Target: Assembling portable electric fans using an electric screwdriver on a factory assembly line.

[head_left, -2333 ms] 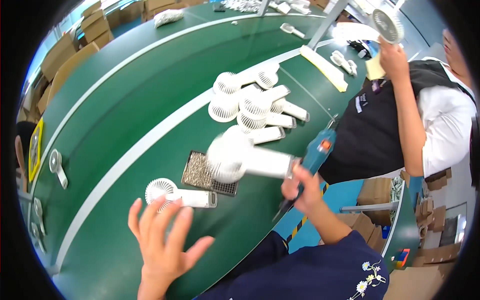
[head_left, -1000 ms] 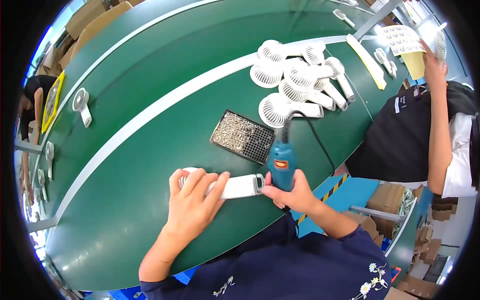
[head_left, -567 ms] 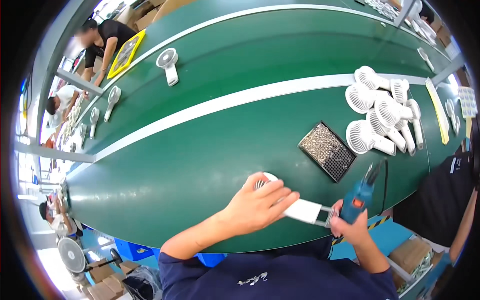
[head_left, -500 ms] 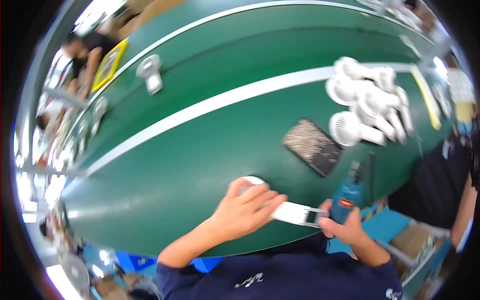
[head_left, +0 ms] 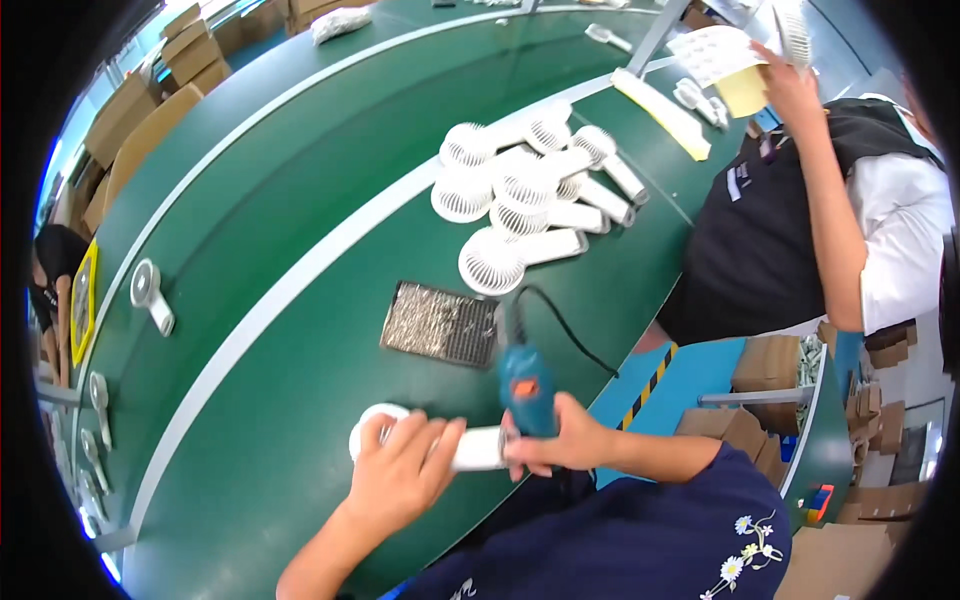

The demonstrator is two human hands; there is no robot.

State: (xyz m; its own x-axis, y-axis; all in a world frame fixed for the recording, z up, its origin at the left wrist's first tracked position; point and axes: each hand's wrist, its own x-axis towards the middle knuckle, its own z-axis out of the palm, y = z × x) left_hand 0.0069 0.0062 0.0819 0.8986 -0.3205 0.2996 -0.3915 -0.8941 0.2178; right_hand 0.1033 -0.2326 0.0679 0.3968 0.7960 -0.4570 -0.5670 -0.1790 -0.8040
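Note:
A white handheld fan lies over the green table, its round head to the left and its handle to the right. My left hand is wrapped round it where the head meets the handle. In my right hand is a teal electric screwdriver, held with its tip pointing away from me, by the right edge of a screw tray. The tip is blurred, so I cannot tell whether a screw is on it. Right-hand fingers also touch the handle's end. Small metal screws cover the tray's left part.
Several white fans are piled beyond the tray. A black cable curves right of the screwdriver. At the right, a co-worker in a black apron holds a fan and a sheet. Another fan lies far left.
My view has turned to the right, bringing the co-worker into fuller sight. The screwdriver's tip now stands beside the screw tray. Both hands keep their holds.

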